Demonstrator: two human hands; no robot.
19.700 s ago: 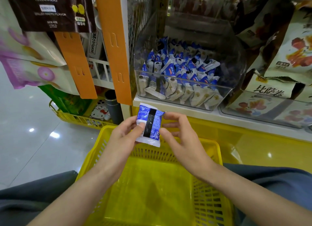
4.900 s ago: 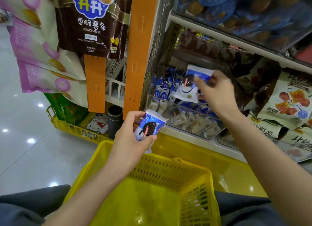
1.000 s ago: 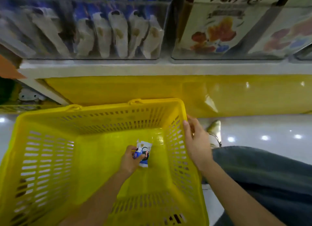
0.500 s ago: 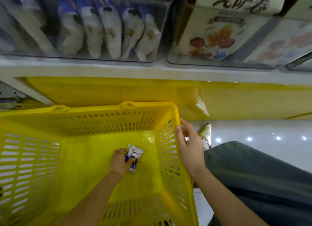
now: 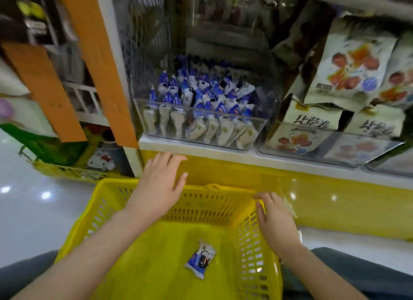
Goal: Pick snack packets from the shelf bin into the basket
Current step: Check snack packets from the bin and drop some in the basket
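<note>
While one snack packet lies flat on the floor of the yellow basket, right of the middle and clear of the walls, both hands are up at the basket's far end and hold nothing. The left hand hovers over the far rim with fingers straight and spread, pointing toward the shelf. The right hand rests on the far right corner of the rim, fingers fairly straight, thumb on the inner side of the wall. The two hands are well apart.

Beyond the basket a glossy yellow base panel runs under a pale shelf edge. On that shelf stands the clear shelf bin, packed with blue-and-white packets standing on end. Just right of it is a second clear bin with larger cream bags stacked in and above it. Left of the bin, two orange strips hang down in front of a wire rack.

The shop floor at the left is pale and shiny, with ceiling lights mirrored in it as bright spots. A low yellow rack sits on it at far left, holding a white cartoon-cat item. Grey trouser legs show at the near edge on both sides of the basket.
</note>
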